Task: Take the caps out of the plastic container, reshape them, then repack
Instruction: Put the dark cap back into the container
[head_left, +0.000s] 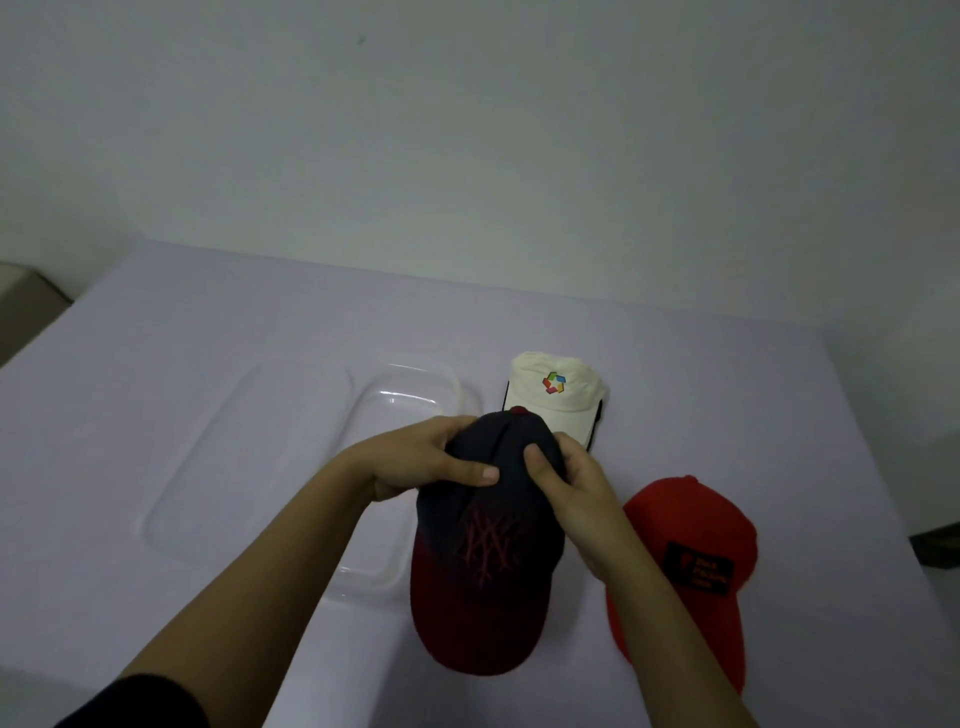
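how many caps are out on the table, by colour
navy cap with a dark red brim, held in both hands: 1
red cap: 1
cream cap: 1
total: 3

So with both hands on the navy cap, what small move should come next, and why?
Probably push the crown out round: both hands pinch the navy cap near its top, where it looks creased. The clear container sits empty, so repacking can wait.
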